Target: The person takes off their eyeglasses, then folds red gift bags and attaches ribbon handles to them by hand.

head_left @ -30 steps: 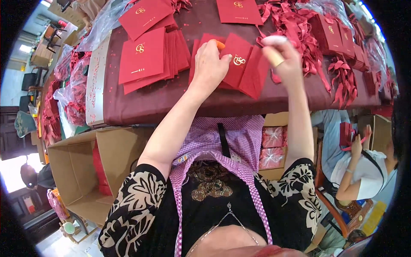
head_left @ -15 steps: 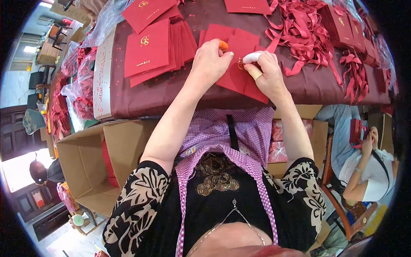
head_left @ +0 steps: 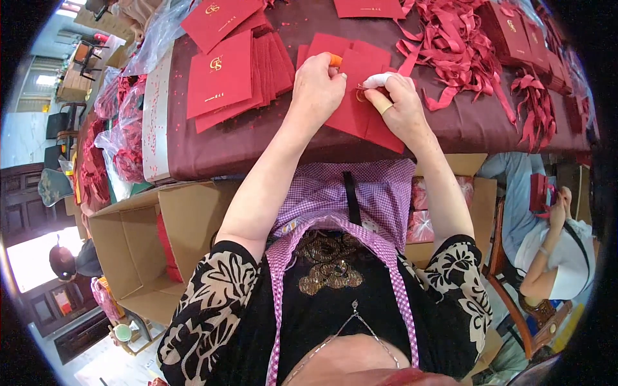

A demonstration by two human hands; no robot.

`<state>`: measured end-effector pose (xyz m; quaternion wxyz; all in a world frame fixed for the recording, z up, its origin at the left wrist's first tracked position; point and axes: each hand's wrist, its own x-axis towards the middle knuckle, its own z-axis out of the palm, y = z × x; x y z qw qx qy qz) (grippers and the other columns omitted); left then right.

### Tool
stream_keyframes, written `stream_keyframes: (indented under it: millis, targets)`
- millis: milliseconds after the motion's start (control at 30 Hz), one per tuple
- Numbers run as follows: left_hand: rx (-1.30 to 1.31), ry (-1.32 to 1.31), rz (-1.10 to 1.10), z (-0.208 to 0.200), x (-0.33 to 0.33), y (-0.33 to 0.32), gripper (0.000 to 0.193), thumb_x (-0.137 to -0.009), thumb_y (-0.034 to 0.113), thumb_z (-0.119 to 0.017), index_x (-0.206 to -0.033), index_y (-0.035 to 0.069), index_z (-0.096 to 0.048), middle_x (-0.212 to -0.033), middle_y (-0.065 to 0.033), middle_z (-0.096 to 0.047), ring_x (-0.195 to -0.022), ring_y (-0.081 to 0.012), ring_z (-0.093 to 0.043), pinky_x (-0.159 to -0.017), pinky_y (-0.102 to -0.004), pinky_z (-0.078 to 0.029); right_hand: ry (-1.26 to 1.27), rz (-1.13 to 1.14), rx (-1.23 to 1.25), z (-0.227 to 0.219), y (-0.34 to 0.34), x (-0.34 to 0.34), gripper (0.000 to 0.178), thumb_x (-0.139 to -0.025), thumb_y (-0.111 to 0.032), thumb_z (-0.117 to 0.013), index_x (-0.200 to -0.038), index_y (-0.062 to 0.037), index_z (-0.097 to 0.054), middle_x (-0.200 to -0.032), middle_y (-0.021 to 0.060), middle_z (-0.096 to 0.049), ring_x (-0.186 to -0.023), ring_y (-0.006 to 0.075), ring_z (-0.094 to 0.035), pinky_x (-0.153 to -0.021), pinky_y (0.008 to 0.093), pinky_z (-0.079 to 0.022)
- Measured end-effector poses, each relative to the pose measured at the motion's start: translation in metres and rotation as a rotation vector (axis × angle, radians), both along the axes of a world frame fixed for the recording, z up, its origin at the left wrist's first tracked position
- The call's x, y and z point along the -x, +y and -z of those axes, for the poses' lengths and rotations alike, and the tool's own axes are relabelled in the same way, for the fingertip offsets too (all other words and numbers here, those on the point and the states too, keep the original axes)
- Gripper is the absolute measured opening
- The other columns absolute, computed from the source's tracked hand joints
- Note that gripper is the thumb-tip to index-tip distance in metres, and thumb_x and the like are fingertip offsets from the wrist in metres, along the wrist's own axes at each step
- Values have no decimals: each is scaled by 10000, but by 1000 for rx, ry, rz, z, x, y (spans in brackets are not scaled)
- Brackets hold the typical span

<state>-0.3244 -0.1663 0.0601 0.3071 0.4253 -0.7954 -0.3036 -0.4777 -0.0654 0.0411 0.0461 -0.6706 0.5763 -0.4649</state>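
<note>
Flat red cards or envelopes overlap on the dark red tablecloth in front of me; the top one bears a gold emblem. My left hand, an orange cover on one finger, is closed in a pinch at their left side. What it pinches is hidden. My right hand wears a white cover on one fingertip and a yellowish one on the thumb. Its thumb and finger press together beside the emblem, on something thin and too small to name. A fanned stack of red cards lies left of my hands.
Loose red ribbons are heaped at the right, with more red packets beyond. An open cardboard box stands below the table's left edge. Bagged red items lie far left. Another person sits at the right with a red box.
Both hands stay almost where they were over the red cards. The left hand has shifted slightly leftward and its thumb has drawn in. At the right, the other person's red box has turned a little.
</note>
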Motion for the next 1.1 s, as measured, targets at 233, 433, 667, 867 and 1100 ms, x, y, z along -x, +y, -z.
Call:
stream_keyframes:
  millis: [233,433,667,867,1100]
  targets:
    - [-97,155,-22,-8,5,10,305,-786,42,-648,-1079,-38,-620,-868,-74,-654,-746,-112,-607,-684,-244,-496,20,37,-36,2,-1,0,111,-842,-133,-640,-928,-68,-613,-929,66,-662,-923,262,-609,-850,366,-413]
    - [-447,371,68,-2,2,2,324,-800,-2,-628,-1112,-78,-582,-926,-102,-654,-804,-137,-622,-721,-237,-511,-19,65,-15,0,0,-3,114,-849,-124,-636,-938,-60,-605,-935,87,-660,-915,268,-613,-844,365,-421]
    - [-554,425,124,-6,2,6,300,-794,-42,-600,-1093,-65,-598,-916,-97,-663,-790,-128,-629,-705,-239,-519,-352,56,-138,-11,-5,-5,139,-859,-125,-636,-934,-10,-619,-898,134,-681,-853,289,-641,-785,372,-483]
    - [-658,509,139,-16,2,13,279,-795,-52,-586,-1073,-56,-608,-900,-85,-666,-767,-124,-628,-693,-240,-518,-255,107,-79,-8,-23,-3,142,-856,-139,-633,-926,-15,-633,-870,160,-683,-814,313,-661,-756,385,-501]
    - [-615,516,124,-6,0,12,274,-791,-47,-590,-1064,-48,-615,-894,-76,-664,-779,-122,-621,-718,-241,-509,-167,135,-92,-21,-22,-10,128,-841,-129,-630,-890,-11,-630,-819,168,-675,-772,323,-661,-726,390,-508]
